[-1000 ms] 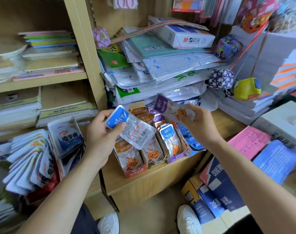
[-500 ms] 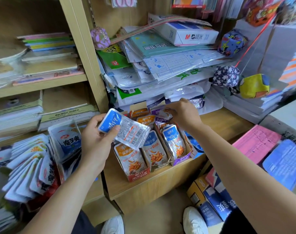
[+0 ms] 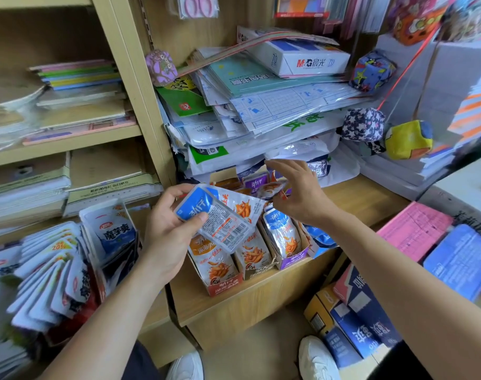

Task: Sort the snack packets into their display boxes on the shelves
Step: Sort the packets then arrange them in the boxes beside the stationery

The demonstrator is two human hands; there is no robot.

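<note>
- Mid-sort at a crowded shop shelf: three open display boxes stand side by side on it, an orange box, a middle box and a purple box. Each already holds upright snack packets, so part of the job looks done.
- The left hand hovers above the boxes, its fingers and thumb gripping two packets yet to be placed: a blue-topped packet, back side up, and an orange-printed packet fanned out behind it.
- The right hand hangs over the back of the purple box with its fingers spread. A blurred packet sits at its thumb; whether the hand pinches it cannot be told.
- More appears to remain: loose blue packets lie on the shelf just beside the purple box, with no matching blue box clearly in view.
- A large fan of white-and-blue packets fills the bay to the left; whether it belongs to this sort is unclear.
- Judged overall, the work stands somewhere in its middle.
</note>
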